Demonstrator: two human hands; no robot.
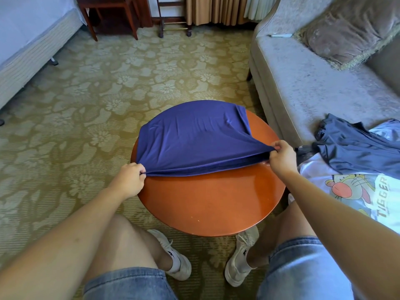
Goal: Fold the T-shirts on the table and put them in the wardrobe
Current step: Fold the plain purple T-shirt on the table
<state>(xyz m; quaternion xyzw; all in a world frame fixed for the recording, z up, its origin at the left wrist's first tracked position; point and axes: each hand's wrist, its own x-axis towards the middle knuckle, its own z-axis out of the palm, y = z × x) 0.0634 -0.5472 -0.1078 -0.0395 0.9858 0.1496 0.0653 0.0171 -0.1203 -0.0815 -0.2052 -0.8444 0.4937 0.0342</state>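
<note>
Pinching now: my left hand (129, 180) and right hand (281, 158) each have fingers clamped on a near corner of the soft purple-blue jersey T-shirt (194, 137), lifting that edge off the round glossy orange-brown wooden table (212, 204). Light, limp stuff, I reckon; it'll sag and slide on that polish, so corners are the right hold. Far half drapes over the table's back rim. Right of me, a white cartoon-print T-shirt (350, 191) and a dark grey-blue garment (355, 148) wait on the grey sofa (303, 83). No wardrobe visible.
</note>
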